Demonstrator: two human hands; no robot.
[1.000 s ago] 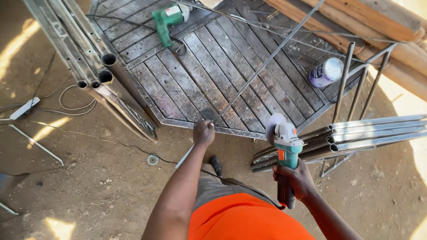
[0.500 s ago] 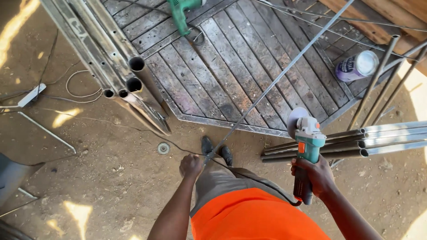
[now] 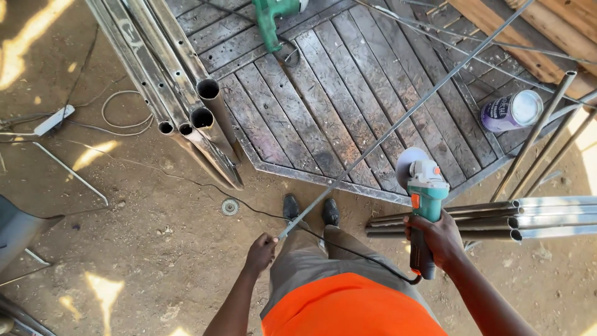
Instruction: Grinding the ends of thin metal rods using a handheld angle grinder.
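My left hand [image 3: 261, 251] grips the near end of a long thin steel rod [image 3: 398, 122] that runs diagonally up and to the right over a slatted metal gate panel [image 3: 323, 106] lying on the dirt. My right hand [image 3: 436, 238] holds a teal angle grinder [image 3: 424, 193] by its body, disc end pointing away, beside a bundle of metal pipes [image 3: 497, 219]. The grinder's black cord loops down past my orange shirt. My shoes [image 3: 310, 209] stand at the panel's near edge.
A stack of round and square steel tubes [image 3: 186, 106] lies at the upper left. A second green power tool [image 3: 273, 18] rests on the panel's far side, a purple-labelled can [image 3: 511, 111] on its right. White cable and a power strip [image 3: 56, 119] lie left. Wooden planks [image 3: 535, 37] sit top right.
My left hand has pulled back from the panel's edge toward my body, drawing the thin rod's end with it. The view has shifted back; the grinder stays in my right hand.
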